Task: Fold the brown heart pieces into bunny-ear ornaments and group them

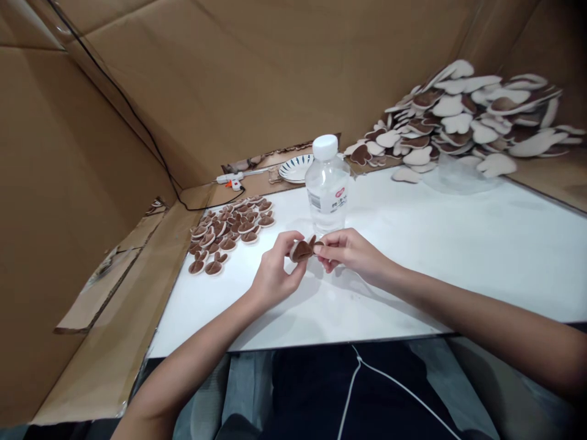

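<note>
Left hand: the left hand (274, 276) sits just left of frame centre, fingers curled in, thumb and fingertips pinched on the brown ear piece (301, 250).
Right hand: the right hand (349, 252) meets it from the right, fingertips narrow and pinched on the same piece.
Ear piece: held between both hands, lifted just above the white table (458, 256), right in front of the water bottle (327, 183).
Left edge: a cluster of small brown pieces (229, 232) lies along the table's left edge, beside the cardboard wall (68, 183).
Far edge: a glue gun (232, 179) and a plate (296, 168) lie centre-top.
Upper right: a heap of larger pieces (463, 116) fills the corner.
Open room: bare table spreads right of the hands and down to the near edge.
</note>
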